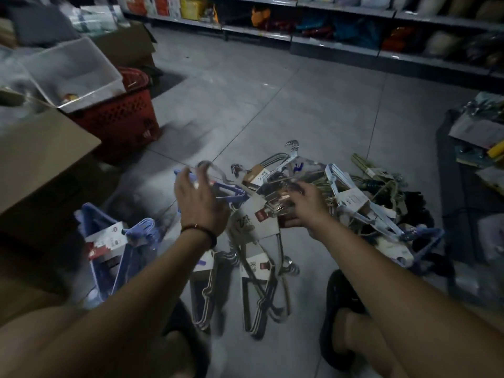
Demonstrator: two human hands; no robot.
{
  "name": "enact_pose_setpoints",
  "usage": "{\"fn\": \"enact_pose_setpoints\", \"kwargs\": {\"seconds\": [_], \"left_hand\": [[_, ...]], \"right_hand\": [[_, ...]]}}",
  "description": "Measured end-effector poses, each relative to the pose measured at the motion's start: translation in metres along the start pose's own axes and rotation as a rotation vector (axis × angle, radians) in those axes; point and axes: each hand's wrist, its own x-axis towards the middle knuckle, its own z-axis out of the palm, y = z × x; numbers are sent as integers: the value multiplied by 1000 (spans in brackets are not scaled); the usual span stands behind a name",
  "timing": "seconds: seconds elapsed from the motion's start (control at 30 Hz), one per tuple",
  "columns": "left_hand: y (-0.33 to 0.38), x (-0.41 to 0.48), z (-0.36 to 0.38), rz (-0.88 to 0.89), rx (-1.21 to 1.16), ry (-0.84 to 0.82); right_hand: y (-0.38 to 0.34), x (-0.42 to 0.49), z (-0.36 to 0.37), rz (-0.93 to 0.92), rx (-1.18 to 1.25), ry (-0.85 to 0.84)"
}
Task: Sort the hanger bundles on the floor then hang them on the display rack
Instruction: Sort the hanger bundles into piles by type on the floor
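Observation:
A heap of hanger bundles (313, 192) with card labels lies on the grey floor in front of me. My left hand (200, 201) hovers over a blue bundle (231, 193) at the heap's left edge, fingers spread and blurred. My right hand (302, 205) reaches into the middle of the heap, fingers curled around a labelled bundle (275, 203). A separate blue bundle (120, 241) lies at the left. Two grey-and-white bundles (259, 290) lie nearer my feet. White hangers (354, 197) and dark ones sit at the right.
A cardboard box (41, 159) stands close at the left. Behind it are a red basket (122, 115) and a clear plastic bin (73, 69). Store shelves (327, 42) line the far side. Packaged goods (480, 137) lie at the right. My sandalled feet (343, 320) are at the bottom.

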Motion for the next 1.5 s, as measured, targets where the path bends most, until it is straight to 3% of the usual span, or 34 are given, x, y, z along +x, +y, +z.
{"fn": "enact_pose_setpoints", "kwargs": {"seconds": [0.13, 0.2, 0.3, 0.5, 0.63, 0.73, 0.83, 0.93, 1.17, 1.3, 1.5], "left_hand": [[-36, -30, 24, -690, -730, -494], [-41, -37, 27, -742, -935, -690], [-33, -51, 30, -667, -1075, -736], [-45, -64, 67, -701, -939, -892], [-52, -74, 108, -749, -654, -929], [-60, -89, 155, -824, -667, -882], [-65, -102, 197, -762, -536, -681], [-75, -110, 227, -717, -457, -606], [-78, -116, 244, -729, -388, -621], [-88, -122, 260, -739, -331, -585], [-89, -118, 261, -734, -330, -752]], "right_hand": [[14, -9, 14, 107, 154, 28], [21, -6, 15, 135, 165, 83], [35, -5, 17, 203, 198, 163], [84, 17, 10, 426, 1, 202], [132, 45, 14, 401, -274, 268], [215, 103, 4, 395, -378, 282], [196, 86, 18, 397, -440, 281], [210, 92, 21, 380, -460, 292], [251, 111, 13, 540, -461, 213], [264, 110, 19, 504, -645, 227], [263, 98, 14, 470, -750, 98]]}}
